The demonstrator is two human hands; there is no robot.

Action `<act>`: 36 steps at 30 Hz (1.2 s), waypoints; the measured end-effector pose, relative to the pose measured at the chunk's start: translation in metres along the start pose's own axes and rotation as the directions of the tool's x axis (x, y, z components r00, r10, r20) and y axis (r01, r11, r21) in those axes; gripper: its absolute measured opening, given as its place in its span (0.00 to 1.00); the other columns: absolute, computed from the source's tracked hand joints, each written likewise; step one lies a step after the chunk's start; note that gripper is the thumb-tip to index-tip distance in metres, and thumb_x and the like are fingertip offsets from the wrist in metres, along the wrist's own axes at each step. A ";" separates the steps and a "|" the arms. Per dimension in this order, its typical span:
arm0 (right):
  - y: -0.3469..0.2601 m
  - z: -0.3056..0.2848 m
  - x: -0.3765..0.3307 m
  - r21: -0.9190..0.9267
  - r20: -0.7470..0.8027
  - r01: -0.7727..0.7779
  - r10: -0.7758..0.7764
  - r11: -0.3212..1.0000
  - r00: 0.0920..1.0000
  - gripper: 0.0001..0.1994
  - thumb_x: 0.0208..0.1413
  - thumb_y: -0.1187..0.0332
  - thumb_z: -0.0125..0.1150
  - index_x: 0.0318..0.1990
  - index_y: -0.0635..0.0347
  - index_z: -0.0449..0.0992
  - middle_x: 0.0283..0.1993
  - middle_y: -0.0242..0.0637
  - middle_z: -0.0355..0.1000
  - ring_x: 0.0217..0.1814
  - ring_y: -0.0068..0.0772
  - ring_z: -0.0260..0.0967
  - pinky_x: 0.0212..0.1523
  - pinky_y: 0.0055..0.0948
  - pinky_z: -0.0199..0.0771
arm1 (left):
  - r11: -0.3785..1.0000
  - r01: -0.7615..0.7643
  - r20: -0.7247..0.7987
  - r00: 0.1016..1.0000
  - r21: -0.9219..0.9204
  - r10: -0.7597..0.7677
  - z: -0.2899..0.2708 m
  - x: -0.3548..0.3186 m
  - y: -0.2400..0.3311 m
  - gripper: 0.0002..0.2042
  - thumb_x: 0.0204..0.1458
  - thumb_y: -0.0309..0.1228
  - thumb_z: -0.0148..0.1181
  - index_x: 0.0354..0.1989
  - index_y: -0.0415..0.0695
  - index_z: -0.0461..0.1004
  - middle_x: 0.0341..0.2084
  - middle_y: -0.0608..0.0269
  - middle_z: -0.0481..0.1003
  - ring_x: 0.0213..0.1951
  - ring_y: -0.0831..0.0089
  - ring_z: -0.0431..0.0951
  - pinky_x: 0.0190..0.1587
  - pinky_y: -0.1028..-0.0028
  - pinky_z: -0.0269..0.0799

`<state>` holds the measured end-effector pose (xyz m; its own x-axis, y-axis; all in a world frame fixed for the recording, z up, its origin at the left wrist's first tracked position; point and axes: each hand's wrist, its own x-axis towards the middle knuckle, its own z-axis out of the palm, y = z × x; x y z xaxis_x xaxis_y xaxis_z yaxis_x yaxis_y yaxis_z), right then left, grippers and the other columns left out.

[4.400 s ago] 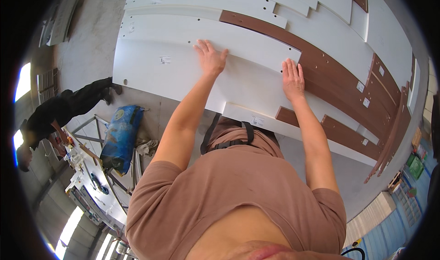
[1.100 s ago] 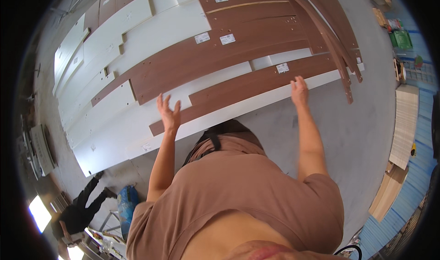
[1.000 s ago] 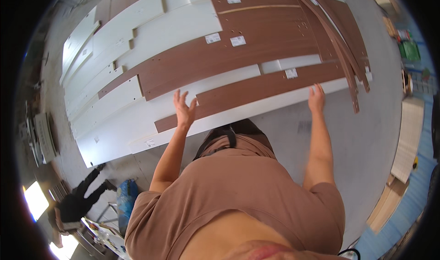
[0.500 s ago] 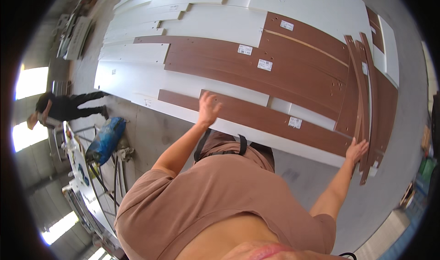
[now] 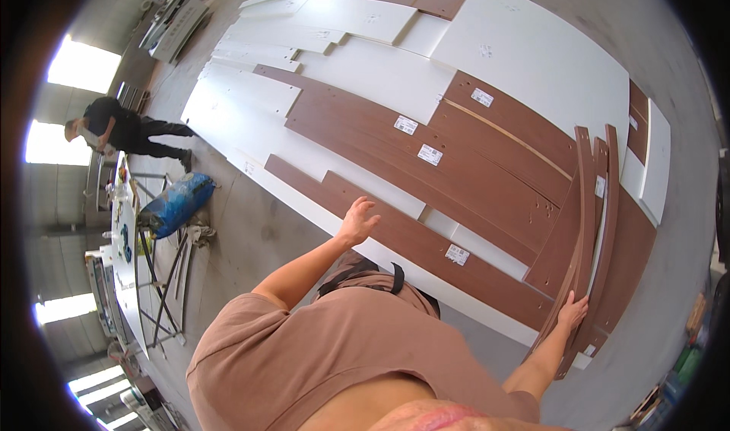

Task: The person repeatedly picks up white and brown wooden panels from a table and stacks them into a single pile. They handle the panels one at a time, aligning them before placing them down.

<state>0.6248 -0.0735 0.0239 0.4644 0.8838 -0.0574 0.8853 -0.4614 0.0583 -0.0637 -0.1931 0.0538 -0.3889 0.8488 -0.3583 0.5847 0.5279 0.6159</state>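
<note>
From the head view, I see the person's left hand over the near brown board, its fingers loosely spread and holding nothing; whether they touch the board I cannot tell. The right hand is out to the right, its fingers laid against the near part of the narrow brown strips; I cannot tell how tightly they close. Those strips lie lengthwise from near to far, across the right end of the spread boards. The near brown board sits on a white board that shows along the near edge. Beyond it lies a wide brown panel, and far right a large white panel. Off left, a co-worker in dark clothes stands near a blue sack.
</note>
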 end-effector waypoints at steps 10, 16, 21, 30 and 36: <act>-0.028 -0.048 -0.006 -0.061 -0.264 0.342 -0.346 0.938 0.900 0.31 0.61 0.47 0.60 0.56 0.69 0.66 0.52 0.55 0.68 0.57 0.58 0.64 0.57 0.49 0.67 | 0.987 -0.118 0.040 0.992 -0.107 0.123 0.042 0.010 0.033 0.24 0.52 0.35 0.64 0.54 0.33 0.73 0.63 0.39 0.64 0.55 0.47 0.75 0.56 0.60 0.75; -0.102 -0.093 -0.067 0.025 -0.246 0.576 -0.554 0.817 0.796 0.29 0.57 0.51 0.65 0.56 0.65 0.68 0.50 0.52 0.70 0.56 0.56 0.66 0.55 0.49 0.68 | 0.933 -0.166 0.033 0.982 -0.319 0.186 0.048 0.022 0.071 0.24 0.53 0.34 0.66 0.56 0.36 0.71 0.61 0.44 0.67 0.55 0.54 0.76 0.51 0.63 0.78; -0.204 -0.090 -0.144 0.162 -0.180 0.728 -0.705 0.666 0.686 0.29 0.53 0.53 0.69 0.55 0.62 0.69 0.51 0.49 0.70 0.55 0.54 0.66 0.54 0.48 0.69 | 0.928 -0.149 -0.128 0.986 -0.342 0.111 0.015 0.044 0.058 0.33 0.58 0.42 0.63 0.65 0.33 0.59 0.63 0.38 0.63 0.66 0.46 0.63 0.66 0.59 0.60; -0.320 -0.037 -0.196 0.158 -0.233 0.951 -0.925 0.267 0.299 0.33 0.48 0.49 0.70 0.52 0.68 0.68 0.48 0.46 0.68 0.52 0.47 0.66 0.56 0.42 0.71 | 0.912 0.144 -0.366 0.883 -0.384 -0.294 -0.078 0.105 -0.065 0.49 0.58 0.48 0.62 0.71 0.25 0.38 0.69 0.28 0.50 0.71 0.44 0.52 0.72 0.59 0.48; -0.319 -0.008 -0.186 0.185 -0.184 0.950 -0.941 0.250 0.283 0.34 0.46 0.51 0.72 0.54 0.67 0.68 0.52 0.46 0.66 0.58 0.47 0.64 0.61 0.43 0.67 | 0.982 0.177 -0.419 0.888 -0.069 -0.190 -0.091 0.126 -0.112 0.45 0.55 0.47 0.64 0.70 0.28 0.47 0.69 0.31 0.51 0.72 0.45 0.49 0.73 0.55 0.45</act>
<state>0.2560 -0.0907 0.0236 -0.7064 0.6988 0.1125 0.6670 0.7104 -0.2246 -0.2430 -0.1483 0.0036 -0.7543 0.6412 -0.1413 0.4562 0.6666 0.5895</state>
